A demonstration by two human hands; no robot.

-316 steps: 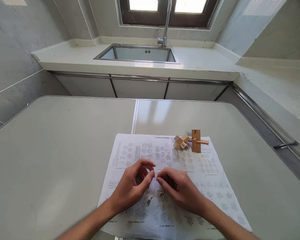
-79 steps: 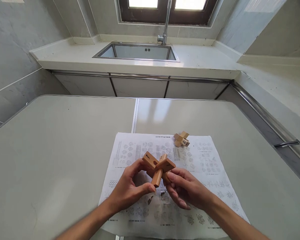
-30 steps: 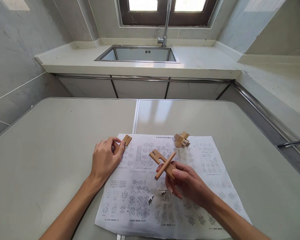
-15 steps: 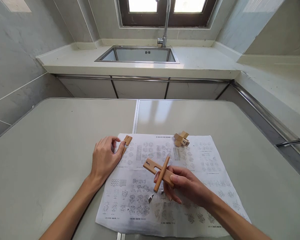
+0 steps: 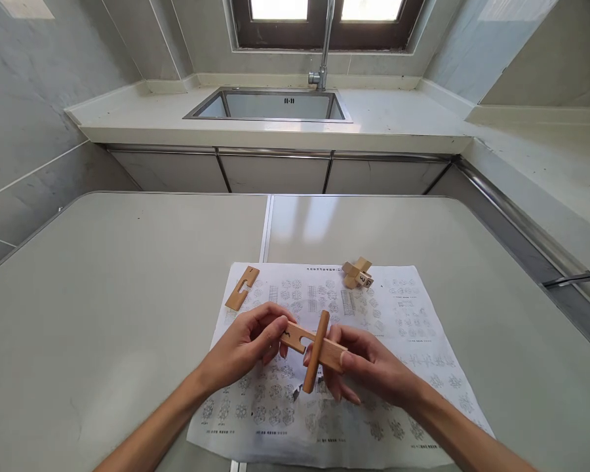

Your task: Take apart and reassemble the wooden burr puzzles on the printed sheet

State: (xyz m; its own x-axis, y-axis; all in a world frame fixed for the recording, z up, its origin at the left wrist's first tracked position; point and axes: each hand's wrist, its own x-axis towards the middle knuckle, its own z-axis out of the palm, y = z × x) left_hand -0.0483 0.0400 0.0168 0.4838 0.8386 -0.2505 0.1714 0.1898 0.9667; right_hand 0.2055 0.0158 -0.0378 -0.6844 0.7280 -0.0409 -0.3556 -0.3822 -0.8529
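Observation:
Above the printed sheet, two flat wooden puzzle pieces are joined crosswise. One is a slotted puzzle piece (image 5: 333, 354) with a dark mark near its left end; the other is a crossing puzzle piece (image 5: 316, 352) seen nearly edge-on. My left hand (image 5: 255, 337) pinches the marked end of the slotted piece between thumb and fingers. At the opposite end, my right hand (image 5: 361, 360) grips the same piece, with its lower fingers behind it. Another notched puzzle piece (image 5: 236, 298) lies flat at the sheet's upper left, apart from both hands.
Under the hands is a large printed sheet (image 5: 373, 439) of puzzle diagrams, with a small tear near its middle. A small assembled wooden puzzle (image 5: 357, 273) stands at its upper right. The folding table (image 5: 128, 275) reaches toward a counter (image 5: 398, 108) with a sink (image 5: 275, 105).
My left hand has left the notched piece on the sheet, moved right and down, and taken the marked end of the joined pieces. My right hand has kept its hold nearly in place.

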